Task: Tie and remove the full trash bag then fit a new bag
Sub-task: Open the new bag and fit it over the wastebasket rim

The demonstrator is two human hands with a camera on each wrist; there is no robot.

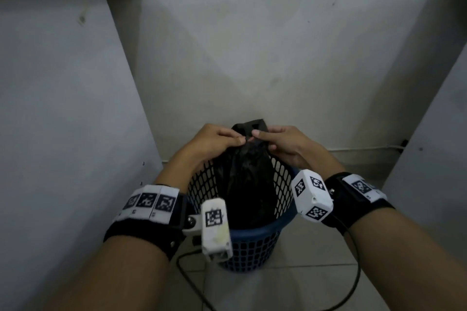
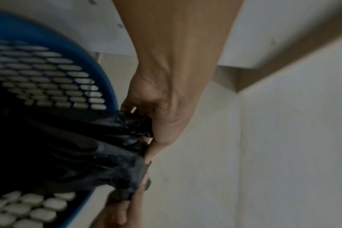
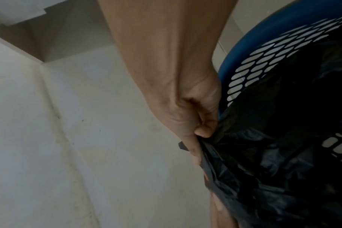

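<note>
Head view shows the left hand [image 1: 214, 140] and the right hand [image 1: 283, 142] meeting thumb to thumb over the gathered neck of the black trash bag [image 1: 249, 177], each pinching the plastic between thumb and curled fingers. Both wrist views show the same grasp, with crumpled plastic bunched against each palm. Neither hand is nearer than the other; they stand level on opposite sides of the neck.

From the hands the bag runs down and toward the person, its long axis roughly upright, its body seated inside the blue mesh bin [image 1: 255, 232]. A short flap of plastic stands up beyond the knuckles. The knot, as far as I can judge, is not yet made, so tying looks like the step in hand.

Open room lies straight up. White panels close in on left and right, a wall [image 1: 252, 58] stands behind the bin, and tiled floor with a dark cable [image 1: 353, 283] lies toward the person.
</note>
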